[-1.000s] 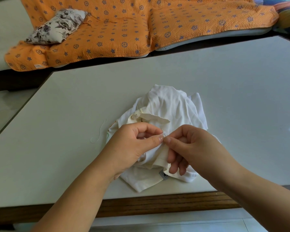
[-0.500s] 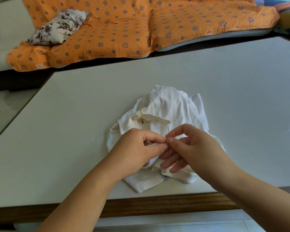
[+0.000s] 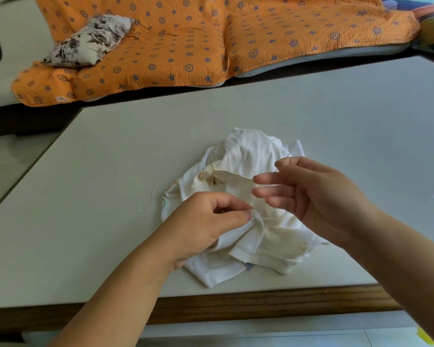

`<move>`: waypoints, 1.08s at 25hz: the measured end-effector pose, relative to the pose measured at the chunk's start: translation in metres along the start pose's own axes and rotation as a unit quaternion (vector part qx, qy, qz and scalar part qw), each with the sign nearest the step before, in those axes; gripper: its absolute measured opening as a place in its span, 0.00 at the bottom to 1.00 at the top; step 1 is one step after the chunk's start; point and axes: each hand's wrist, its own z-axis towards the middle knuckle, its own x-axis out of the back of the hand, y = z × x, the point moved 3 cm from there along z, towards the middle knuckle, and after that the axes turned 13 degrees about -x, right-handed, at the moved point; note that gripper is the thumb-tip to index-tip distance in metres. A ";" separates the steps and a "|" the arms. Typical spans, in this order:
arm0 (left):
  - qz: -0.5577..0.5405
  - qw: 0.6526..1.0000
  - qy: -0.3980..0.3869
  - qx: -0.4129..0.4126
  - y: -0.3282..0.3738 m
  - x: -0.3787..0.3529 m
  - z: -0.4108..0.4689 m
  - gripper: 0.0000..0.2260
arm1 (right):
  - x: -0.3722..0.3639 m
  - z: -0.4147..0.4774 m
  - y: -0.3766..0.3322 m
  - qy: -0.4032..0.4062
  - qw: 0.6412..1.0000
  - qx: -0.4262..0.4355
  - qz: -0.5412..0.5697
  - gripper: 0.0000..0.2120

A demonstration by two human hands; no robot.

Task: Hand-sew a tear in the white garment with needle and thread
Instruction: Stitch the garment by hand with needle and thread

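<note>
White garment (image 3: pixel 248 151) crumpled in heap near table's (image 3: pixel 336 116) front edge. Needle (image 3: pixel 283 161) tilted, aloft over table centre; thread scrap (image 3: pixel 149 202) curled left-centre

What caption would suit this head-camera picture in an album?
Left hand pinches a fold of the white garment on the table while the right hand holds the needle above it.

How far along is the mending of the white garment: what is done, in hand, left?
Done: the needle is clear of the cloth, so a stitch looks passed. In hand: the left hand pinches a fold of the white garment while the right hand holds the needle above it. Left: tear and stitches are not discernible; finishing and knotting likely remain.
</note>
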 end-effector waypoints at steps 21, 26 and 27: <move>-0.056 0.998 0.011 0.036 -0.002 0.015 -0.001 0.05 | 0.004 -0.010 0.005 0.033 0.820 0.231 -0.522 0.06; -0.067 0.998 -0.001 0.020 -0.002 0.014 -0.002 0.02 | 0.005 -0.008 0.006 0.032 0.805 0.243 -0.541 0.07; -0.066 0.998 -0.002 0.019 -0.003 0.015 -0.001 0.03 | 0.005 -0.008 0.006 0.031 0.805 0.242 -0.540 0.07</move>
